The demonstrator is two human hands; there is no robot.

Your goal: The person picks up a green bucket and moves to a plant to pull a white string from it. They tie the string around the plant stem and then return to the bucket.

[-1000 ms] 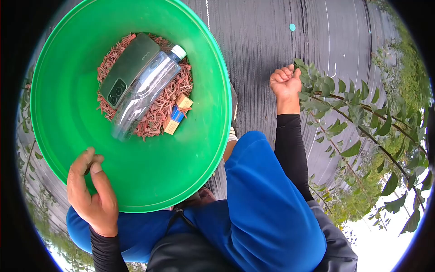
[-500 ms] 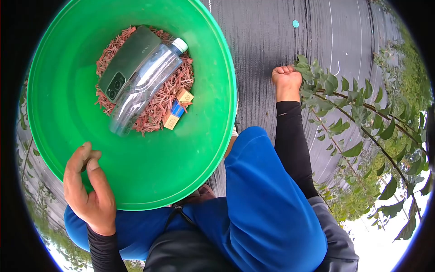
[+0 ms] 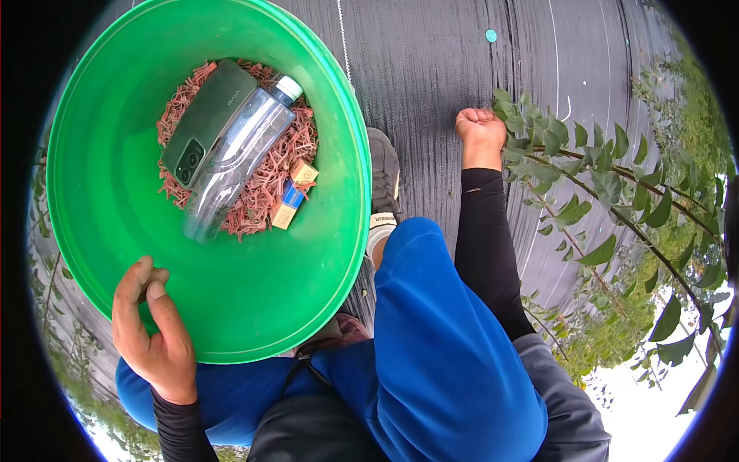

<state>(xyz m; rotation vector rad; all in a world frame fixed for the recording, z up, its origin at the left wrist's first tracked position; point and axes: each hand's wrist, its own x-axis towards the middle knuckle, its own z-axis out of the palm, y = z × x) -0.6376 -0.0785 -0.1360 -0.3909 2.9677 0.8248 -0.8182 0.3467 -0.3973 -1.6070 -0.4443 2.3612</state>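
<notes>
My left hand [image 3: 158, 331] hovers at the near-left rim of a green bucket [image 3: 254, 308], its fingers loosely curled with a gap between thumb and forefinger. Nothing shows between them. Inside the bucket, a dark green phone [image 3: 212, 119] and a clear plastic bottle [image 3: 239, 158] with a white cap lie side by side on a heap of short reddish strips [image 3: 265, 196]. A small tan and blue box [image 3: 291, 202] rests beside the bottle. On the right, my right hand [image 3: 481, 137] makes a fist around the end of a leafy branch [image 3: 608, 185]; its fingertips are hidden.
Black ground sheeting [image 3: 439, 61] with pale lines spreads beyond the bucket, with a small turquoise disc [image 3: 491, 35] on it. My blue-trousered knee [image 3: 439, 308] is raised between bucket and branch. A dark shoe [image 3: 383, 169] stands beside the bucket.
The bucket appears slightly further left, and more of the shoe shows beside it. Both hands keep nearly the same pose; the right hand and branch have shifted slightly left in view.
</notes>
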